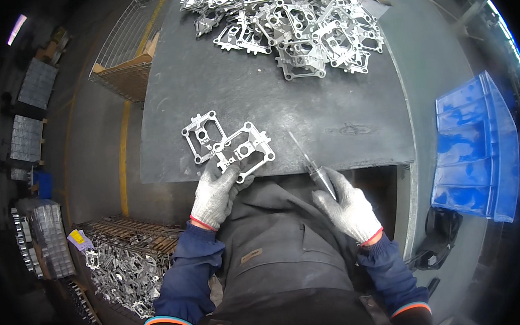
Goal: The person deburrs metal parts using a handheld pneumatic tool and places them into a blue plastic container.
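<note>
My left hand, in a white knit glove with a greyish palm, is closed on the lower edge of a silvery cast-metal bracket. This bracket is an open frame with round bosses at its corners. A second, similar bracket lies on the table just left of it, their corners overlapping; whether they touch cannot be told. My right hand, gloved alike, is wrapped round the handle of a slim hand file. Its thin blade points up and left over the table's near edge, apart from the brackets.
A heap of similar brackets covers the far part of the dark table. Right of the table stands a blue plastic bin. At lower left is a crate full of brackets; a wire cage stands farther left.
</note>
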